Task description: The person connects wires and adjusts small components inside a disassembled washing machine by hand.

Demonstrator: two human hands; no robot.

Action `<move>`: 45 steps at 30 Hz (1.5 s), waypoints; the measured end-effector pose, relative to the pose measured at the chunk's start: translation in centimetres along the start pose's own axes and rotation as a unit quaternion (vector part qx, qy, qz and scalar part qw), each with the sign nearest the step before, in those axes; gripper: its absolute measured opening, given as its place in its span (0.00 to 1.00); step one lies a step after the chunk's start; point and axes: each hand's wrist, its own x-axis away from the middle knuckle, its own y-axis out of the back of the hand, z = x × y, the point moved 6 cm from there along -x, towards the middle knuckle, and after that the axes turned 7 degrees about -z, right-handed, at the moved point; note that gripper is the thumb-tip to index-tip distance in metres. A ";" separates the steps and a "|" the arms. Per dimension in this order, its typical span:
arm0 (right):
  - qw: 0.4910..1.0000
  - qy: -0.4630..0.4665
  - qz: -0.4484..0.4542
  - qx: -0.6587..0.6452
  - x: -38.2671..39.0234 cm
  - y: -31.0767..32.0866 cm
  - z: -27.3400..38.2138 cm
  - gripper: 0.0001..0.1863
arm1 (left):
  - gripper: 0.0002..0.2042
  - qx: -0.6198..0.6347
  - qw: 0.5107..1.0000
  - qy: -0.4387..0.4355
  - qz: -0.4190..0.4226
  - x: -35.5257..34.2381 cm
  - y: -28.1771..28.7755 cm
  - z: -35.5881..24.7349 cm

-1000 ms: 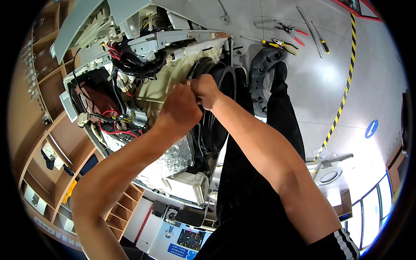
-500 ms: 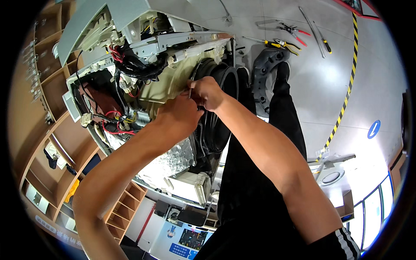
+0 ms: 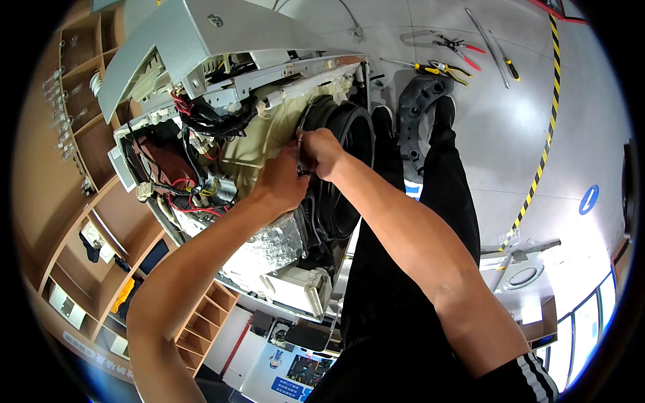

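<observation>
An opened front-loading washing machine lies before me, its cream tub (image 3: 250,149) exposed. A black rubber door gasket (image 3: 354,138) stands at the tub's mouth. Both hands meet at the gasket's inner edge. My right hand (image 3: 324,153) is closed, its fingertips pinching a thin metal wire (image 3: 299,156) that runs along that edge. Right against it, my left hand (image 3: 281,183) is curled closed beside the same wire; what its fingers grip is hidden behind the knuckles.
A black wiring bundle (image 3: 218,119) and a grey panel (image 3: 248,27) lie beyond my hands. By my feet sits a dark curved counterweight (image 3: 411,124). Red-handled pliers (image 3: 460,50), yellow-handled pliers (image 3: 449,70) and a screwdriver (image 3: 508,62) lie on the floor. Wooden shelves (image 3: 101,201) stand at left.
The view has shifted slightly, so the machine appears a little farther right and lower. Both hands stay closed together at the gasket edge; the left hand has turned slightly and more of the wire shows.
</observation>
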 end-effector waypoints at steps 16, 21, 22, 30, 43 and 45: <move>1.000 0.013 0.011 0.010 2.4 2.1 1.4 0.16 | 0.07 -0.162 0.981 -0.105 0.035 1.6 3.2 -7.0; 0.998 0.044 0.027 0.045 5.1 2.5 1.3 0.18 | 0.08 -0.098 0.982 -0.152 -0.048 3.7 3.5 -7.0; 0.997 0.046 0.015 0.066 5.3 2.9 1.4 0.18 | 0.10 -0.112 0.979 -0.160 -0.057 3.8 3.6 -6.9; 0.990 0.023 0.038 0.137 8.2 2.5 1.6 0.17 | 0.15 0.035 0.993 -0.061 -0.095 5.7 2.2 -6.8; 0.691 0.409 -0.154 0.576 -1.7 3.2 10.1 0.13 | 0.12 0.342 0.930 -0.072 -0.117 11.8 -3.9 -8.1; 0.653 0.380 -0.154 0.637 -2.8 2.1 10.0 0.15 | 0.11 0.350 0.927 -0.082 -0.107 12.6 -5.3 -8.5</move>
